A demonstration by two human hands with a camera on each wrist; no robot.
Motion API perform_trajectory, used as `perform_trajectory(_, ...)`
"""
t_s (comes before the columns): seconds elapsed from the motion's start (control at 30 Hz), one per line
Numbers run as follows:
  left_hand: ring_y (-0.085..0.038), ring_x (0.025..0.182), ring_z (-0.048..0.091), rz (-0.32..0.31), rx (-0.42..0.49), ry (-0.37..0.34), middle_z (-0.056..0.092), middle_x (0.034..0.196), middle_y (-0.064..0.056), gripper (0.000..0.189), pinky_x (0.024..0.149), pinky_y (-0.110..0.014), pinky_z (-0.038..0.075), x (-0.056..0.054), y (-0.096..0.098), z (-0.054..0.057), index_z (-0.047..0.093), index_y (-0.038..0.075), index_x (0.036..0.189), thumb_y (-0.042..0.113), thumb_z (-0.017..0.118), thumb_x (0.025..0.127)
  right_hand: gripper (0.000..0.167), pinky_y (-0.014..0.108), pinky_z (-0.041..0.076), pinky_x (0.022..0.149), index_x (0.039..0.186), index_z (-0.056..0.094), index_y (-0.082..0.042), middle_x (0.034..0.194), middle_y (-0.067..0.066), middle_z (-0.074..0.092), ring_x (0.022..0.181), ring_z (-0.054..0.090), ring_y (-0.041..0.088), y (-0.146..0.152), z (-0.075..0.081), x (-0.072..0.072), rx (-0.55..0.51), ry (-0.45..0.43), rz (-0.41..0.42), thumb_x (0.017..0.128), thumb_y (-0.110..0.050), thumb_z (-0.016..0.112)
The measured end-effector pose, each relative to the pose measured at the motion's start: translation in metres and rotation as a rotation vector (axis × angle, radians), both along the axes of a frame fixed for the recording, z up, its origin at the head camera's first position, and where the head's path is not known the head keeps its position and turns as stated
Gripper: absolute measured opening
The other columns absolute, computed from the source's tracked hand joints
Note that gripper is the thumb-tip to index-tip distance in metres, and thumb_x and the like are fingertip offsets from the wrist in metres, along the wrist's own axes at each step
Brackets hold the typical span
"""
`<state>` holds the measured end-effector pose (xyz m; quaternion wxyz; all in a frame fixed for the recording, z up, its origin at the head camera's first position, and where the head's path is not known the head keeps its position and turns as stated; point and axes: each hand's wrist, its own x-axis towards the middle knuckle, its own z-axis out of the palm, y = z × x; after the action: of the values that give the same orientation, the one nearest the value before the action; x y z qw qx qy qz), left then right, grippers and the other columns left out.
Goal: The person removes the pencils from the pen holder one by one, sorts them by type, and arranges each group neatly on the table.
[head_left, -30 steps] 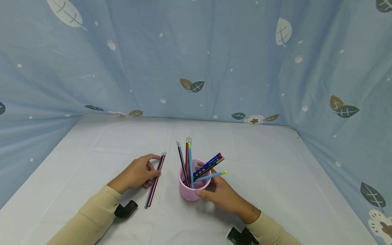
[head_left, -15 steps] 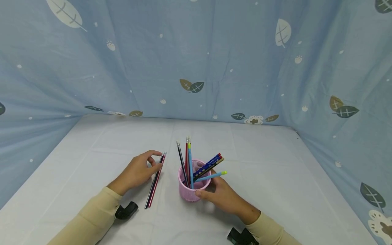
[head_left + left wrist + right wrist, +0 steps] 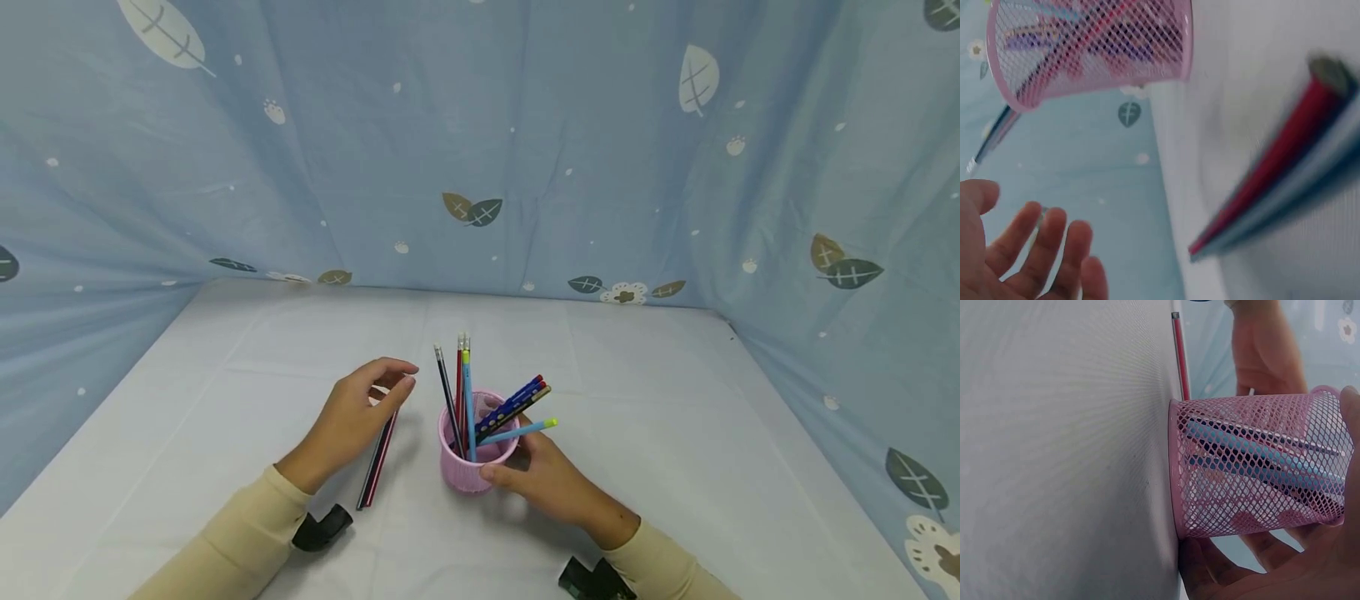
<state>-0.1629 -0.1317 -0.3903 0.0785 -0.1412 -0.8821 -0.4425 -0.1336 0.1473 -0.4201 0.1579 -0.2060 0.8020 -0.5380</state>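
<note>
Moved since the earlier frame: the left hand (image 3: pixel 354 417), which had shifted off the loose pencils, slightly toward the far side of the table and toward the cup. Cup, right hand and loose pencils had kept their places.

Left hand: raised over the far ends of the loose pencils, hiding them from the head view. Fingers loosely bent and spread, a gap between them and the thumb in the left wrist view; grip free.

Pair of loose pencils (image 3: pixel 377 462), one red, one dark: lay side by side on the white table cover (image 3: pixel 645 392), left of the cup and well apart from it, running obliquely away from the person.

Pink mesh cup (image 3: pixel 465 477): stood upright on the table cover, gripped by the right hand (image 3: pixel 547 479) from its right side, thumb on the near wall, fingers around the far side.

Contents of cup: one dark pencil (image 3: pixel 447 389), tilted left; red pencils (image 3: pixel 459 375), nearly upright, exact number unclear; one light blue pencil (image 3: pixel 468 392) with a yellow-green end, nearly upright; blue dotted pencils (image 3: pixel 510 406) with red ends, a black pencil (image 3: pixel 525 407), and a second light blue pencil (image 3: pixel 517 432), all leaning right over the rim.

Surroundings: beige sleeves (image 3: pixel 232 533); black wrist cameras (image 3: pixel 322 529); a blue curtain (image 3: pixel 360 150) printed with leaves, flowers and paw marks, behind the table.
</note>
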Motion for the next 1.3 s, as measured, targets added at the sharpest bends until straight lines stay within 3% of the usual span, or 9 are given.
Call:
perform_trajectory(0.2, -0.012, 0.106, 0.063, -0.027, 0.042, 0.063, 0.069, 0.113, 0.005, 0.028, 0.092, -0.041, 0.051, 0.007, 0.009, 0.004, 0.065, 0.018, 0.124, 0.032, 0.059, 0.101, 0.076, 0.029, 0.046, 0.103, 0.156, 0.03, -0.021, 0.145, 0.003, 0.054, 0.125, 0.058, 0.019, 0.0, 0.001, 0.0, 0.004, -0.009, -0.013, 0.094, -0.035, 0.07)
perform_trajectory(0.47, -0.01, 0.101, 0.062, -0.074, 0.064, -0.005, 0.069, 0.11, 0.007, 0.032, 0.089, -0.035, 0.052, 0.013, 0.025, 0.01, 0.063, 0.017, 0.125, 0.038, 0.061, 0.1, 0.075, 0.025, 0.046, 0.101, 0.156, 0.031, -0.018, 0.146, 0.005, 0.054, 0.127, 0.058, 0.021, -0.001, 0.0, 0.0, -0.006, 0.001, -0.001, 0.094, -0.034, 0.07)
perform_trajectory(0.7, -0.011, 0.089, 0.062, -0.054, 0.052, -0.1, 0.069, 0.105, 0.001, 0.038, 0.081, -0.031, 0.053, 0.014, 0.034, 0.01, 0.062, 0.015, 0.126, 0.041, 0.063, 0.098, 0.074, 0.024, 0.046, 0.101, 0.155, 0.031, -0.016, 0.145, 0.006, 0.054, 0.127, 0.057, 0.022, 0.001, -0.002, 0.0, -0.016, 0.013, 0.007, 0.094, -0.033, 0.07)
perform_trajectory(1.3, -0.009, 0.087, 0.067, -0.089, 0.095, -0.097, 0.071, 0.099, 0.002, 0.024, 0.076, -0.027, 0.055, 0.015, 0.037, 0.003, 0.066, 0.017, 0.111, 0.032, 0.072, 0.093, 0.073, 0.023, 0.045, 0.102, 0.156, 0.03, -0.019, 0.148, 0.005, 0.052, 0.128, 0.056, 0.021, 0.002, -0.002, 0.0, -0.021, 0.016, 0.013, 0.095, -0.031, 0.068)
